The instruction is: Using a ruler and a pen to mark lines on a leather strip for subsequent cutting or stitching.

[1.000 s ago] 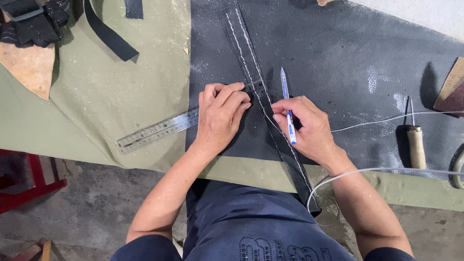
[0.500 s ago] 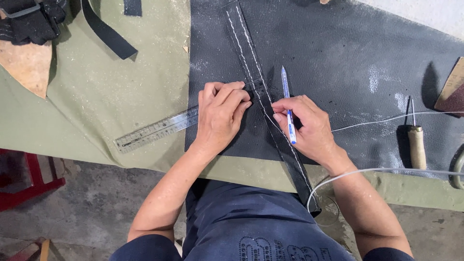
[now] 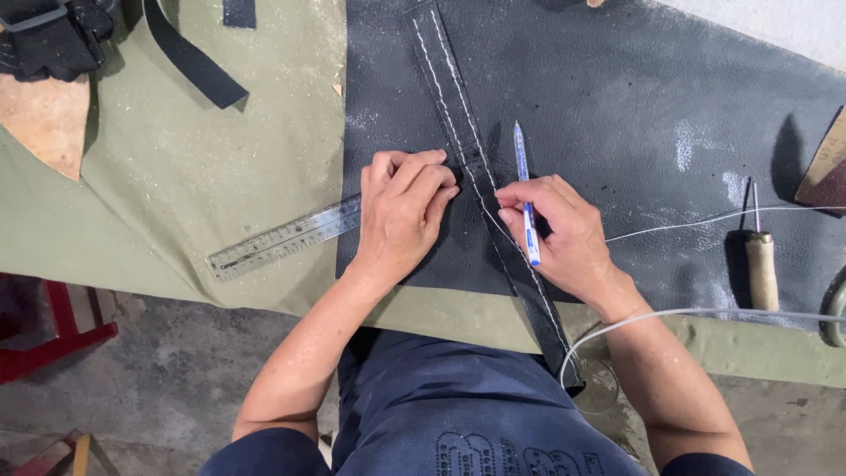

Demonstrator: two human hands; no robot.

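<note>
1. At the left of the frame, a tan leather scrap [image 3: 40, 123] and a loose black strap [image 3: 189, 62] lie on the olive cloth [image 3: 176, 176], well apart from the hands.
2. The clear ruler [image 3: 282, 238] runs from left of centre under the left hand [image 3: 401, 211], which presses flat on it, fingers spread, grasping nothing.
3. The stitched black strap [image 3: 458, 132] lies on the dark leather sheet [image 3: 617, 106], slanting from top centre to the lower edge, between the hands.
4. The right hand [image 3: 564, 234] grips a blue-and-white pen [image 3: 525, 203] like a pencil, fingertips touching the strap.
5. To mark well, I judge firm, even pressure on the ruler matters, with the pen kept against its edge.
6. At the right, a wooden-handled awl [image 3: 760, 264] rests beside white thread [image 3: 705, 219].
</note>
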